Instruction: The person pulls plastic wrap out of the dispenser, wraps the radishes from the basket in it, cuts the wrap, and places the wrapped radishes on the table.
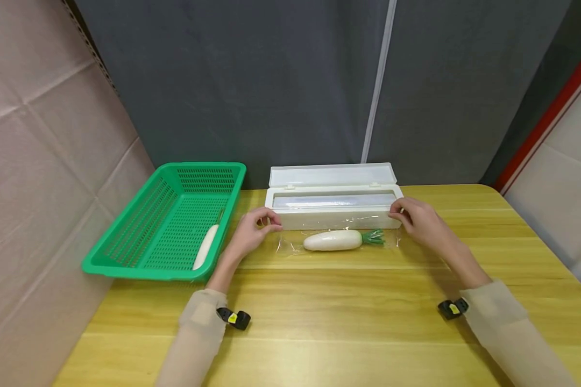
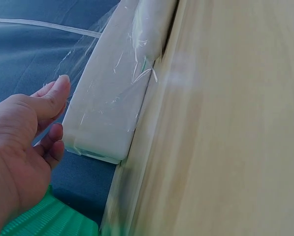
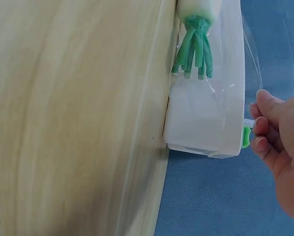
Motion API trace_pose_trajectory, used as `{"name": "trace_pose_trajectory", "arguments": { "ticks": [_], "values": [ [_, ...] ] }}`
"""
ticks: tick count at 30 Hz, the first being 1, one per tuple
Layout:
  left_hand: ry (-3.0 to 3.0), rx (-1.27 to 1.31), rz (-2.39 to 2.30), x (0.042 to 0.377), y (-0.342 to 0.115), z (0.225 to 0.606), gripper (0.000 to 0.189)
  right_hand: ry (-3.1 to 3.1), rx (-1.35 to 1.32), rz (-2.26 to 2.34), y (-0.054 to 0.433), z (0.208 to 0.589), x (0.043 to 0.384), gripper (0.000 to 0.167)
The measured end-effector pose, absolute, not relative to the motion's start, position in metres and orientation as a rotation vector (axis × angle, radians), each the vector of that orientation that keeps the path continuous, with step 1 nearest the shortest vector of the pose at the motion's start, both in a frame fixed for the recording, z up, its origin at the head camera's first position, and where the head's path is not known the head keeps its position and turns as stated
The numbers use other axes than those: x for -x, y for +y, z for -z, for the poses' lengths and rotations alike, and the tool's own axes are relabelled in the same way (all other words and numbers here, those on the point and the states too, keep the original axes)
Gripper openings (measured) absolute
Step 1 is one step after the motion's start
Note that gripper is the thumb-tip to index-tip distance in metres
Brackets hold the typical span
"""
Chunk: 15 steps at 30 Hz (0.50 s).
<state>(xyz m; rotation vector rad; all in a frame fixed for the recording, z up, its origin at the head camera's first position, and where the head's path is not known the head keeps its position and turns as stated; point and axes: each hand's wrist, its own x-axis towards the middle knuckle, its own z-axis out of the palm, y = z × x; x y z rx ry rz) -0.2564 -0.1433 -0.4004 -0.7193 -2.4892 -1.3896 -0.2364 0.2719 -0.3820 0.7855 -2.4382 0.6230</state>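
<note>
On my wrist cam the left hand (image 2: 26, 140) is pinching the edge of some clear film (image 2: 121, 96) — it's all creases and shine in front of a white box (image 2: 100, 130). A white radish (image 2: 154, 27) pokes in up top, partly cut off. Wood-grain table (image 2: 230, 123) fills the right, blue cloth (image 2: 18, 59) the left — plus a bit of green basket (image 2: 53, 217) near the bottom.

The left arm (image 1: 196, 336) and right arm (image 1: 515, 330) stretch forward, well apart, sleeved to just short of the bare wrists (image 1: 226, 264); the left hand (image 1: 250, 232) turns inward, thumb (image 2: 52, 101) and forefinger (image 2: 44, 89) pinching, and the right hand (image 1: 420, 219) angles inward likewise, also pinching, its lower fingers (image 3: 266, 148) bent
</note>
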Motion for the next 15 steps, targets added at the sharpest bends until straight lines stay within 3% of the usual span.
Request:
{"name": "trace_pose_trajectory", "arguments": {
  "ticks": [15],
  "values": [
    [-2.562,0.771,1.348,0.243,-0.146,0.397,0.009,-2.339,-0.909,-0.647,0.277,0.382,0.224,0.022]
  ]
}}
